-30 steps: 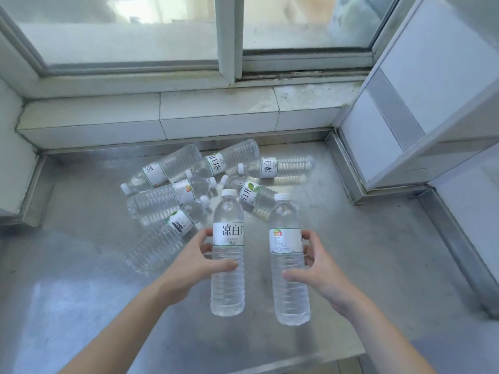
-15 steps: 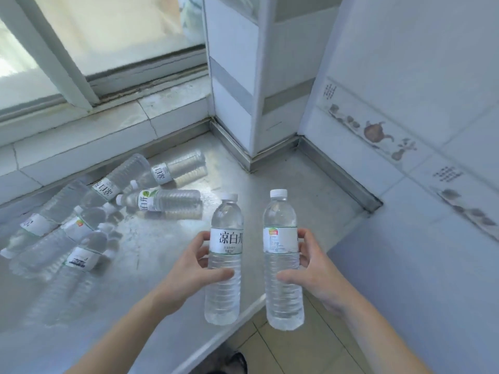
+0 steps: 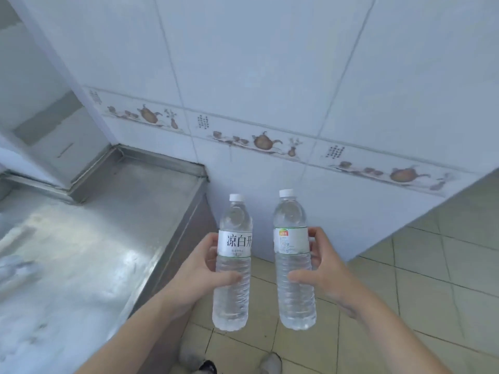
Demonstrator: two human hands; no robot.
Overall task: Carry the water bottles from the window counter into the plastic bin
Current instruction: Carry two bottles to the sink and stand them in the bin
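Observation:
My left hand (image 3: 201, 271) grips a clear water bottle (image 3: 233, 265) with a white cap and a white label bearing large dark characters. My right hand (image 3: 324, 271) grips a second clear water bottle (image 3: 293, 268) whose label carries a small green and orange mark. Both bottles stand upright, side by side and apart, held over the floor just past the steel counter's edge. The other bottles and the plastic bin are out of view.
The steel counter (image 3: 89, 238) fills the left side, its front corner close to my left forearm. A white tiled wall (image 3: 270, 90) with a teapot border stands ahead. Beige floor tiles (image 3: 418, 279) open to the right. My shoes (image 3: 199, 360) show at the bottom.
I have turned right, away from the window. The pile of lying bottles has slid out of view. Both held bottles have come off the counter and now hang over the floor.

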